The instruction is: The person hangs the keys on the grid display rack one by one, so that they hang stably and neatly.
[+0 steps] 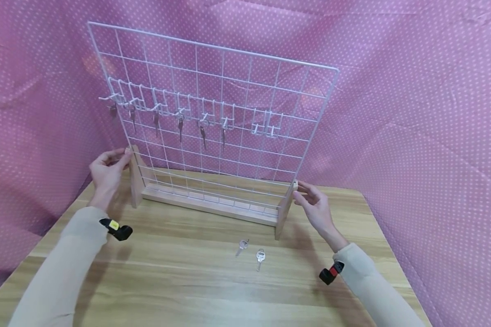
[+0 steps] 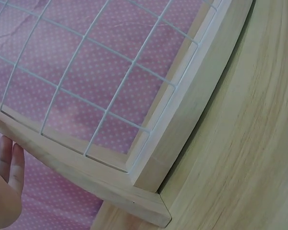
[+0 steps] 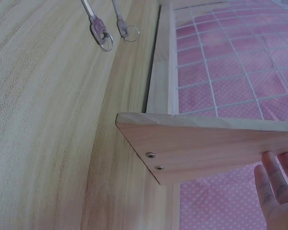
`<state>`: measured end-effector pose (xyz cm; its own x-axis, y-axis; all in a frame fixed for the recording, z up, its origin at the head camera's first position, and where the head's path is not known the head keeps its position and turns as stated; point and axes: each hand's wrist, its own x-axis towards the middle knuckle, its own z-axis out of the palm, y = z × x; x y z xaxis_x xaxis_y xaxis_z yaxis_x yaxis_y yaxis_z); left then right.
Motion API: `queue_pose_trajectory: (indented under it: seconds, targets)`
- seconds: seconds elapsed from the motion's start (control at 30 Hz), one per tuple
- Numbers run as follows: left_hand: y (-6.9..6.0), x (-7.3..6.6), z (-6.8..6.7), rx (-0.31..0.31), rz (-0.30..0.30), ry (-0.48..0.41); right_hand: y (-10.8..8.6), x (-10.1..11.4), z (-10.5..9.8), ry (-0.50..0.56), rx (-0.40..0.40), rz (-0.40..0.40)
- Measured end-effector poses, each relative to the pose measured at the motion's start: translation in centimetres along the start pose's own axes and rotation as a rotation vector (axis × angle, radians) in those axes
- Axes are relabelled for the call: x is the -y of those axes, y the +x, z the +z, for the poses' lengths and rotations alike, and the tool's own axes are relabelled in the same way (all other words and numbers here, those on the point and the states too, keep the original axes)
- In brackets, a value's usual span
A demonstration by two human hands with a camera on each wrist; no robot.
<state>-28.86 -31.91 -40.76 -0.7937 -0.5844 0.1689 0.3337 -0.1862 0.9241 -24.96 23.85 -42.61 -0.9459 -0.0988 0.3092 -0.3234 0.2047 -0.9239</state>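
A white wire grid rack (image 1: 212, 72) stands upright in a wooden base with two side panels. In the head view, my left hand (image 1: 107, 171) holds the upper end of the left side panel (image 1: 137, 181) between thumb and fingers. Across from it, my right hand (image 1: 316, 208) grips the upper end of the right side panel (image 1: 284, 211). Fingers (image 3: 273, 184) touch that panel's outer face in the right wrist view; the thumb is out of that picture. Several keys (image 1: 180, 128) hang from white hooks (image 1: 157, 107) along the grid.
Two loose keys, one (image 1: 242, 245) beside the other (image 1: 260, 258), lie on the wooden table (image 1: 180, 281) before the rack. Two hooks at the right (image 1: 266, 131) carry no key. Pink dotted cloth (image 1: 425, 113) surrounds the table at the back and sides.
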Motion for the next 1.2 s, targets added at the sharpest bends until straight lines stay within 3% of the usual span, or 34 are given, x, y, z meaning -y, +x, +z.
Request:
queue_pose_trajectory:
  seconds: [0.23, 0.5, 0.6, 0.7, 0.8, 0.93, 1.03, 1.2]
  targets:
    - [0.1, 0.2, 0.0, -0.028, -0.008, 0.083, -0.4, 0.2, -0.1, -0.030, 0.004, -0.030]
    - [0.0, 0.4, -0.1, -0.023, -0.001, 0.049, -2.1, 0.7, 0.4, -0.022, -0.187, -0.033]
    - [0.1, 0.5, -0.1, -0.011, -0.001, 0.036, -3.2, 0.9, 0.9, -0.004, -0.245, -0.072]
    - [0.1, 0.5, -0.1, -0.006, -0.007, 0.019, -4.3, 0.8, 1.5, -0.020, -0.250, -0.130]
    - [0.1, 0.6, -0.2, -0.009, -0.012, 0.014, -5.4, 0.4, 2.2, -0.130, -0.148, -0.180]
    - [0.1, 0.5, -0.3, -0.012, -0.018, 0.022, -6.2, -0.2, 3.2, -0.283, 0.083, -0.216]
    - [0.1, 0.4, -0.3, -0.010, -0.022, 0.031, -6.4, -0.8, 4.3, -0.330, 0.216, -0.181]
    - [0.0, 0.5, -0.2, -0.007, -0.017, 0.047, -6.5, -2.1, 5.9, -0.343, 0.360, -0.102]
